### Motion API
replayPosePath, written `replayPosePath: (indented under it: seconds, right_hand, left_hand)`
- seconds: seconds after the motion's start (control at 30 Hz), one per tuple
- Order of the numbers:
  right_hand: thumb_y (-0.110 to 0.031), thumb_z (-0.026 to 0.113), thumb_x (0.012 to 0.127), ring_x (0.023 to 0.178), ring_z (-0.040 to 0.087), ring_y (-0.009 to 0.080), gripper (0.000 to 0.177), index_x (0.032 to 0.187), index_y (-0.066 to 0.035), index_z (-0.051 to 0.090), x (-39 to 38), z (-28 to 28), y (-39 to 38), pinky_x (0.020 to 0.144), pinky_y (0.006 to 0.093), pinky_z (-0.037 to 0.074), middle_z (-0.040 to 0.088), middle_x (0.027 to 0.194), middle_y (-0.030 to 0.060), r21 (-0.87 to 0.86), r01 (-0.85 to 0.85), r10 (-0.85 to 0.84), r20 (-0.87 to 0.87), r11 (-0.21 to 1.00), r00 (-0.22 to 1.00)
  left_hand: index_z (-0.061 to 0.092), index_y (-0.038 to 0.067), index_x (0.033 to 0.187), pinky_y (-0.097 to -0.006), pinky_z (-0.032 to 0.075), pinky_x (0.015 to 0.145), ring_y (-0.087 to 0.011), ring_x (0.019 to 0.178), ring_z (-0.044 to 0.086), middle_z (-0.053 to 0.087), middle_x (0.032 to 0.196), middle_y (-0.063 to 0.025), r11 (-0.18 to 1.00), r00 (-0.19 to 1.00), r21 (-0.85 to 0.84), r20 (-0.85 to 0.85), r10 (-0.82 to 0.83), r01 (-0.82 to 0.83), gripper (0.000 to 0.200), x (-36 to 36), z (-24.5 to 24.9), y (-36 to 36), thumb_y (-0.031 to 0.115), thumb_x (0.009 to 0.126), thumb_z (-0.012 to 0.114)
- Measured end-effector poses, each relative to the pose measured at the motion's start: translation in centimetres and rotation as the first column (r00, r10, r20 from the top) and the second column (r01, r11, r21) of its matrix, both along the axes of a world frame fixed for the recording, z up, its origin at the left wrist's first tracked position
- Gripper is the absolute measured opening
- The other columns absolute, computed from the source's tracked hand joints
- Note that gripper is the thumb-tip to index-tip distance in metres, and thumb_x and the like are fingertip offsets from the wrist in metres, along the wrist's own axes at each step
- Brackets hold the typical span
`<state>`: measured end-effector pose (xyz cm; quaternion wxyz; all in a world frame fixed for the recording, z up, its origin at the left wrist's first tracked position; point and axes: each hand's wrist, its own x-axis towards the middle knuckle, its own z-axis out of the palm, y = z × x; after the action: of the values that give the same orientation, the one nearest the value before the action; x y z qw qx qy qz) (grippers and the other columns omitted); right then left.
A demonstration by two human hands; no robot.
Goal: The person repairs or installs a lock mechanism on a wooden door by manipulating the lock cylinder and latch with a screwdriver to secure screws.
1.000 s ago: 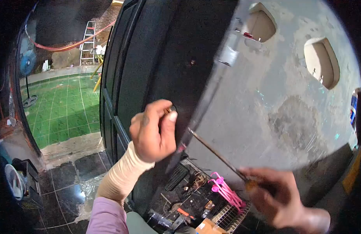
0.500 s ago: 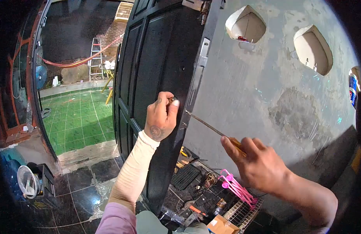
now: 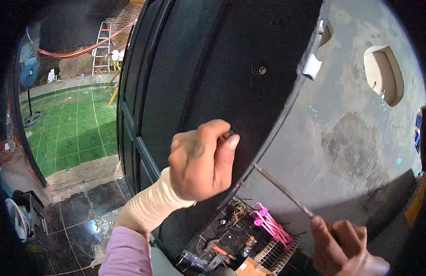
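A black panelled door (image 3: 190,83) stands ajar in front of me. My left hand (image 3: 201,158) is at its face, thumb and forefinger pinched on a small dark round piece (image 3: 229,133), mostly hidden by the fingers. In my right hand (image 3: 344,248) is a screwdriver (image 3: 286,191), its handle largely covered by my fingers. The shaft slants up and left, with the tip at the door's narrow edge, below my left hand; contact is hard to judge. Higher on the door are a round hole (image 3: 262,70) and a pale metal fitting (image 3: 312,66) at the edge.
Behind the door is a grey wall (image 3: 332,147) with cut-out niches (image 3: 383,76). On the floor lie a hammer (image 3: 220,250), pink hangers (image 3: 272,225), a wire rack (image 3: 282,257) and a cardboard box (image 3: 252,267). At left, a doorway leads to green tiles (image 3: 68,124) and a fan (image 3: 29,72).
My view has moved closer to the door, which fills more of the picture. Both hands appear further right, the right one also lower. The screwdriver tip is still at the door's edge.
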<state>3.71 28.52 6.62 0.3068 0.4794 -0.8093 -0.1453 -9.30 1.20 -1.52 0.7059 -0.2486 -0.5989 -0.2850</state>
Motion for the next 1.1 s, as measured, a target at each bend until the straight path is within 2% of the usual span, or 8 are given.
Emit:
replayPosePath:
  seconds: [0.17,0.5,0.6,0.7,0.83,0.9,1.0,1.1]
  right_hand:
    - [0.007,0.062,0.082,0.049,0.04,0.0155,0.044,0.126,0.008,0.061,-0.5,0.5,-0.2,0.04,0.0307,0.036,0.043,0.064,0.0026,-0.001,0.004,-0.004,0.003,1.0,1.0]
    - [0.006,0.065,0.086,0.087,0.073,0.0274,0.033,0.119,0.005,0.062,-0.7,0.9,0.8,0.065,0.0313,0.057,0.072,0.103,0.0196,-0.393,0.141,0.082,0.499,0.909,0.863]
    - [0.002,0.062,0.092,0.083,0.07,0.0202,0.037,0.128,0.008,0.055,-2.3,-1.1,1.5,0.064,0.0307,0.054,0.07,0.104,0.0156,-0.679,0.032,0.464,0.535,0.733,0.706]
    - [-0.001,0.063,0.089,0.057,0.049,0.0071,0.036,0.125,-0.003,0.059,-1.7,1.4,1.4,0.05,0.025,0.041,0.057,0.075,0.0001,-0.501,0.452,0.267,0.832,0.738,0.487]
    - [-0.007,0.063,0.096,0.058,0.045,0.0035,0.026,0.121,-0.002,0.056,-0.3,3.1,1.1,0.049,0.0212,0.032,0.061,0.081,0.0006,-0.385,0.735,0.524,0.851,0.558,0.047]
    - [-0.002,0.063,0.093,0.063,0.051,0.007,0.033,0.125,-0.001,0.056,-0.2,3.1,1.6,0.051,0.027,0.04,0.062,0.084,0.0037,-0.38,0.664,0.411,0.904,0.644,0.119]
    - [0.005,0.062,0.086,0.068,0.06,0.0183,0.048,0.133,0.0,0.052,-2.0,1.3,3.3,0.059,0.0354,0.049,0.064,0.087,0.0109,-0.49,0.16,0.329,0.76,0.857,0.561]
    - [0.009,0.059,0.077,0.077,0.065,0.0325,0.064,0.139,0.0,0.048,-0.7,2.5,2.9,0.071,0.0394,0.054,0.063,0.09,0.018,-0.249,0.126,0.022,0.516,0.96,0.856]
  left_hand:
    - [0.059,-0.009,0.098,-0.0325,0.051,0.05,-0.0229,0.052,0.063,0.065,0.077,-0.0148,0.998,0.999,-0.056,-0.046,-0.024,0.021,0.017,0.4,0.5,-0.7,0.0,0.086,0.068]
    - [0.059,-0.007,0.104,-0.0297,0.052,0.056,-0.0197,0.059,0.065,0.066,0.077,-0.0129,0.996,0.996,0.021,0.033,-0.087,0.087,0.02,0.0,0.0,0.2,0.002,0.088,0.067]
    - [0.059,-0.007,0.101,-0.032,0.052,0.052,-0.0233,0.054,0.065,0.066,0.073,-0.0139,1.0,1.0,0.016,-0.017,-0.019,0.019,0.019,-0.1,0.2,0.3,0.001,0.087,0.068]
    - [0.06,-0.004,0.1,-0.0344,0.05,0.052,-0.0253,0.053,0.063,0.064,0.072,-0.0131,0.998,0.999,0.059,-0.017,0.036,-0.035,0.015,-0.3,0.0,0.7,0.004,0.089,0.065]
    - [0.059,-0.003,0.101,-0.0345,0.053,0.062,-0.0308,0.068,0.069,0.066,0.078,-0.0172,0.997,0.998,0.07,0.052,0.035,-0.039,0.011,-0.1,-0.1,1.4,0.004,0.092,0.058]
    - [0.058,-0.002,0.1,-0.0347,0.051,0.059,-0.0295,0.064,0.068,0.066,0.076,-0.0168,0.998,0.999,0.066,0.044,0.003,-0.006,0.009,-0.6,-0.1,1.4,0.003,0.093,0.058]
    - [0.058,-0.002,0.1,-0.0336,0.05,0.057,-0.0265,0.062,0.067,0.064,0.074,-0.0153,0.995,0.995,0.086,0.081,-0.05,0.042,0.009,-0.2,0.0,1.7,0.005,0.095,0.058]
    - [0.057,-0.001,0.102,-0.0324,0.048,0.057,-0.0252,0.061,0.064,0.063,0.073,-0.0141,0.995,0.99,0.08,0.128,-0.064,0.054,0.012,0.6,0.3,1.8,0.009,0.097,0.059]
